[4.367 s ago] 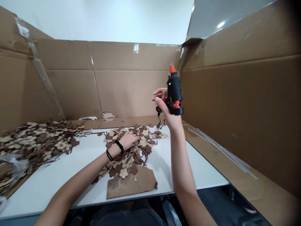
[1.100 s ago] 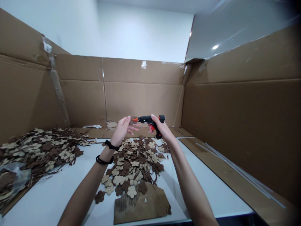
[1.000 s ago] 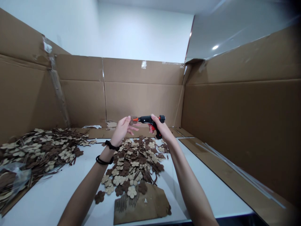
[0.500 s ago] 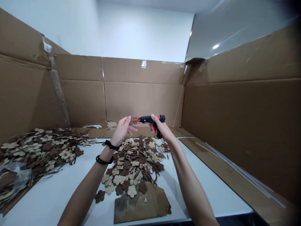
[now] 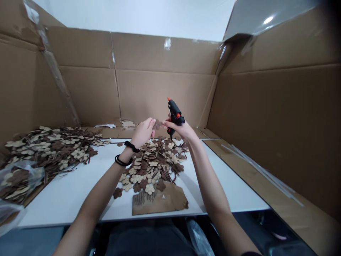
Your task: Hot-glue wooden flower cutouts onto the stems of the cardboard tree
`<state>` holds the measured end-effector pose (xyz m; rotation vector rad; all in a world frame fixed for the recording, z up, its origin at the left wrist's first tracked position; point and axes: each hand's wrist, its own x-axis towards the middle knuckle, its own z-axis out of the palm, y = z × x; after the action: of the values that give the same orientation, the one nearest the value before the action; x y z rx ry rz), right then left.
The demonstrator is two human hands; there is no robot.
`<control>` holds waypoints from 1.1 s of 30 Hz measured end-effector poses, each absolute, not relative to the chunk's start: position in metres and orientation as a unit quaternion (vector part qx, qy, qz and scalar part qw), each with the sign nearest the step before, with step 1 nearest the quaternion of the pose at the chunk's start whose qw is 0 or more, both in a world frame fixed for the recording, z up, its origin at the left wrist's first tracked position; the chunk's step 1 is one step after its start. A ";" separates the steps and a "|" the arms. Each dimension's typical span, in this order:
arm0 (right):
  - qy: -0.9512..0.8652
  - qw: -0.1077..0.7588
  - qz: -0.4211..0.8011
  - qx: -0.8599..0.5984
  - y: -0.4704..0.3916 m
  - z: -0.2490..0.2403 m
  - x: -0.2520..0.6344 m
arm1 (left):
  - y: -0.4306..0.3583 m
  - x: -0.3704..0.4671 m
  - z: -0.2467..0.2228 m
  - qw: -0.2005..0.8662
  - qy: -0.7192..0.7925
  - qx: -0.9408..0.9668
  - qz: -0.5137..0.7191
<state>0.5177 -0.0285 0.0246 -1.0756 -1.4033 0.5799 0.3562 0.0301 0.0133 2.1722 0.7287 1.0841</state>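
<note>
As the left grip (image 5: 144, 133) pinches a blurred, part-hidden brown cutout (image 5: 157, 124), right grip (image 5: 183, 129) clamped round a partly covered glue gun (image 5: 175, 111)

No words can be read here — no letters and no numbers. No signs or brand names show, either.

"What stands around the white bench (image 5: 64, 199)?"

"Cardboard: a back wall (image 5: 165, 96), a left wall (image 5: 18, 71) and a right wall (image 5: 277, 106)."

"Anything stuck to them?"

"Clear tape: a short piece (image 5: 167, 43) near the top of the back wall, and a long strip (image 5: 57, 76) down the left corner."

"And over on the right?"

"Long pale sticks (image 5: 263, 174), lying on brown cardboard (image 5: 306, 227) beside the bench. Up high, a bright light (image 5: 268, 20) shows above the right wall."
</note>
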 end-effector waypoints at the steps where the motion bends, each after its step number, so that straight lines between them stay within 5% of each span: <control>1: -0.606 0.593 0.262 -0.462 -0.027 0.023 0.518 | 0.031 0.359 0.011 0.324 0.263 0.813 0.406; 8: -0.614 0.592 0.242 -0.463 -0.023 0.020 0.527 | 0.041 0.362 0.003 0.373 0.230 0.807 0.396; 14: -0.583 0.616 0.243 -0.470 -0.027 0.025 0.531 | 0.057 0.351 -0.014 0.142 0.310 0.920 0.193; 19: -0.578 0.623 0.217 -0.480 -0.030 0.026 0.534 | 0.074 0.360 -0.057 0.121 0.311 0.938 0.098; 26: -0.582 0.621 0.212 -0.481 -0.032 0.028 0.533 | 0.087 0.370 -0.082 0.107 0.322 0.932 0.125; 33: -0.578 0.628 0.205 -0.479 -0.030 0.028 0.535 | 0.094 0.359 -0.055 0.180 0.278 0.923 0.197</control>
<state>0.5350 -0.0304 0.0277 -1.0971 -1.3243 0.4703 0.3587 0.0941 -0.0554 2.6078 0.7870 0.5568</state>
